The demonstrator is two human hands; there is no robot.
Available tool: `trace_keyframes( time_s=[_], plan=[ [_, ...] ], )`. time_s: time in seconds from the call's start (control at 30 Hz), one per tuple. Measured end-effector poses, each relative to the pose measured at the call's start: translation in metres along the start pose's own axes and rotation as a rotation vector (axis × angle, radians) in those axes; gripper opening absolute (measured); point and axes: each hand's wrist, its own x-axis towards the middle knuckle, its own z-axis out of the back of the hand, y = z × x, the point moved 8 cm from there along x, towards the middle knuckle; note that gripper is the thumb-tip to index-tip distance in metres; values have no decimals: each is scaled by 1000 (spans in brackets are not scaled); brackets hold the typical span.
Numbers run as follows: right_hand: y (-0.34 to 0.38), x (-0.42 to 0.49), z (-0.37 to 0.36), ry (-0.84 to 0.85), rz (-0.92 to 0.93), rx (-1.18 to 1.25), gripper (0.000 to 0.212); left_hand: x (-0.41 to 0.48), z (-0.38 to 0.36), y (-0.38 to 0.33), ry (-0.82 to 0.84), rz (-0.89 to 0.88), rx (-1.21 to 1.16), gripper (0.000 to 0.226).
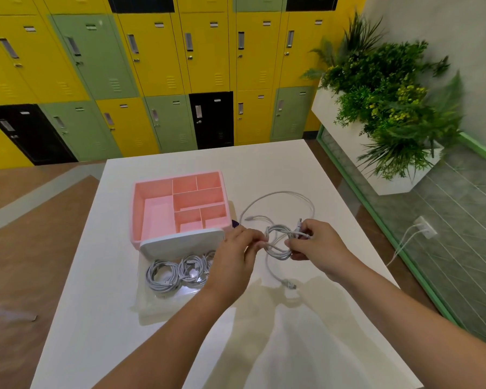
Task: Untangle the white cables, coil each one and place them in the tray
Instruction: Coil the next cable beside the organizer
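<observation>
Both my hands hold a tangle of white cables (278, 240) just above the white table (264, 169). My left hand (236, 251) pinches its left side, and my right hand (317, 245) grips its right side along with a plug end. A long loop of cable (281, 196) trails over the table behind the tangle, and another end with a plug (289, 284) hangs toward me. To the left lies a clear tray (152, 307) with several coiled white cables (177, 272) in it.
A pink organiser box (136, 209) with several compartments stands behind the tray, a white lid (180, 242) leaning at its front. Yellow, green and black lockers (152, 66) fill the back wall. A planter (387, 108) stands at the right, beyond the table edge.
</observation>
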Motion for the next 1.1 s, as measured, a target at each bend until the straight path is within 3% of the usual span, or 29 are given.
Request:
trace_keyframes(
  time_s=[0.13, 0.23, 0.37, 0.47, 0.67, 0.93, 1.1],
  plan=[
    [2, 1, -1, 23, 5, 45, 20, -1, 2, 11, -25, 176, -180, 23],
    [2, 3, -1, 17, 11, 49, 20, -3, -3, 20, -3, 440, -339, 10],
    [3, 3, 0, -24, 36, 13, 19, -8, -13, 34, -11, 715, -524, 24],
    [4, 2, -1, -48, 61, -31, 20, -6, -15, 28, 7, 725, -522, 9],
    [9, -1, -2, -59, 100, -106, 18, -5, -17, 23, 37, 710, -531, 14],
    [6, -1, -5, -20, 76, -133, 20, -6, -35, 19, 380, 747, -583, 27],
    [13, -2, -13, -1, 121, -225, 20, -15, -44, 11, 407, 854, -705, 28]
  ],
)
